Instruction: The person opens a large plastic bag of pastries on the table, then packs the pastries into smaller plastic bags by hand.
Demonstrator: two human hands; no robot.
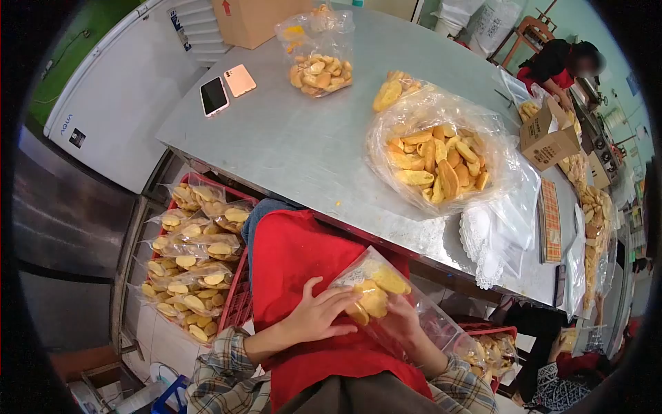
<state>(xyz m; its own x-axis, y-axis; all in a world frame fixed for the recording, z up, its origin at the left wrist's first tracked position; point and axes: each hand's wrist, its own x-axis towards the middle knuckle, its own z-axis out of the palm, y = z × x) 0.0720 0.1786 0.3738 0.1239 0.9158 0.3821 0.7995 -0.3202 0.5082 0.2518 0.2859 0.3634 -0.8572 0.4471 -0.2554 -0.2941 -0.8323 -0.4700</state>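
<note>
Over my red apron (pixel 296 248), a clear plastic bag (pixel 358 268) holds several yellow, oval bread pieces (pixel 374 298). My left hand (pixel 318 312) lies against the bag's left side, its fingers stretched out and apart. On the other side, my right hand (pixel 401 319) grips around the bread; its fingers are partly hidden by the bread and the plastic. The loose end of the bag trails past my right wrist. On the metal table, a large open plastic bag (pixel 507 127) is full of similar bread (pixel 441 162).
A red crate (pixel 238 303) of filled bags stands at left, another crate (pixel 507 330) at right. The metal table (pixel 289 152) carries two phones (pixel 214 96), a smaller bread bag (pixel 321 72), a stack of clear bags (pixel 507 234) and a box (pixel 548 134). Other people work at right.
</note>
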